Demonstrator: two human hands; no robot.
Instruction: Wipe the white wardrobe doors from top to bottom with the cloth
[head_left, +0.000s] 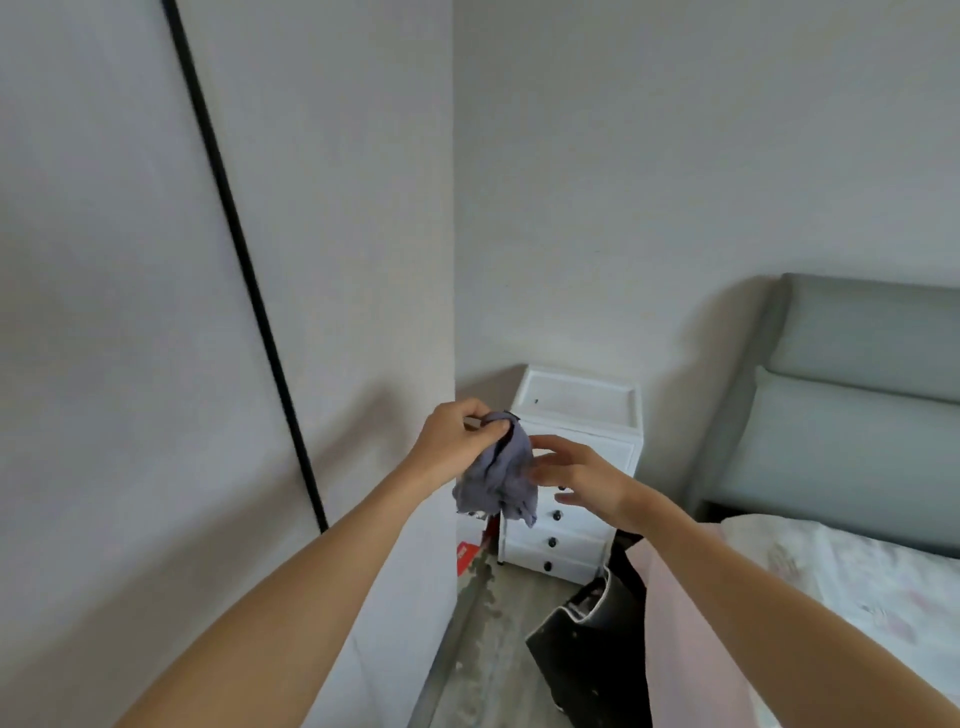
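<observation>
The white wardrobe doors (130, 270) fill the left half of the view, split by a thin black vertical gap (228, 218). A crumpled grey-blue cloth (501, 475) hangs in front of the wardrobe's right edge at about waist height. My left hand (457, 439) pinches the cloth at its top. My right hand (576, 475) is just right of the cloth with fingers spread, its fingertips at the cloth's edge; whether they touch it is unclear. Neither hand is on the doors.
A small white bedside chest with dark knobs (582, 467) stands in the corner behind the hands. To the right is a bed with a grey-green padded headboard (852, 415) and pale bedding (852, 587). A black bag (592, 649) and a red packet (466, 556) lie on the floor.
</observation>
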